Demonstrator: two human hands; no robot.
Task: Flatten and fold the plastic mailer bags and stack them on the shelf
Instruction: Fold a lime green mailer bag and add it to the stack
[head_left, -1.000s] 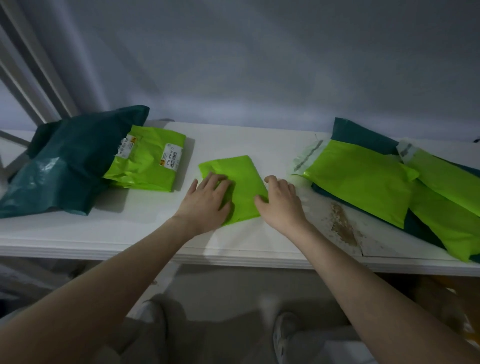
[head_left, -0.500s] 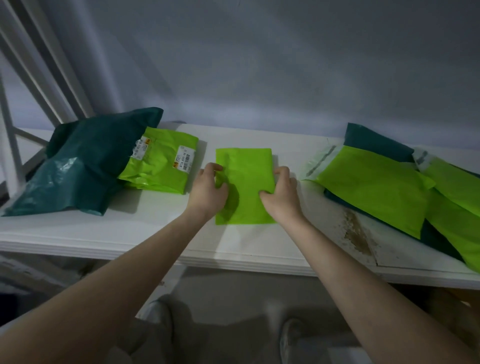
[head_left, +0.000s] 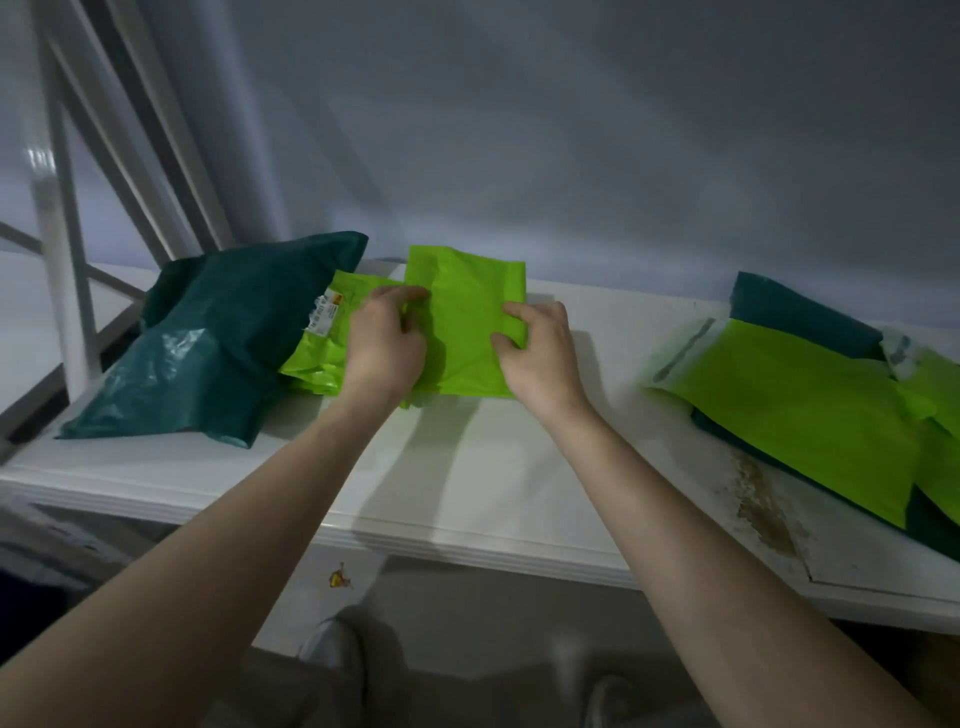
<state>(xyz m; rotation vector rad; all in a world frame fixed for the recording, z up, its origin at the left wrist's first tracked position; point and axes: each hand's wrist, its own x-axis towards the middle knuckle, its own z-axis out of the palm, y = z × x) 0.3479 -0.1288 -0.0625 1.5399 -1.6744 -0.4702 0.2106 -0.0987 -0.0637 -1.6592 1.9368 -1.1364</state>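
Note:
I hold a folded lime-green mailer bag (head_left: 467, 317) lifted off the white shelf (head_left: 457, 483), its far edge raised. My left hand (head_left: 384, 348) grips its left edge and my right hand (head_left: 535, 353) pinches its right edge. Just left of it lies another folded lime-green mailer with a white label (head_left: 322, 332), partly hidden behind my left hand. It rests on a dark teal mailer bag (head_left: 208, 343) at the shelf's left end.
At the right end lie unfolded lime-green mailers (head_left: 810, 410) over a dark teal one (head_left: 795, 312). A brown stain (head_left: 763, 509) marks the shelf near its front edge. White frame bars (head_left: 62, 249) rise at the left. The wall stands close behind the shelf.
The folded green mailer lay flat under both hands; now both hands grip its edges and have lifted it up and left toward the labelled green mailer.

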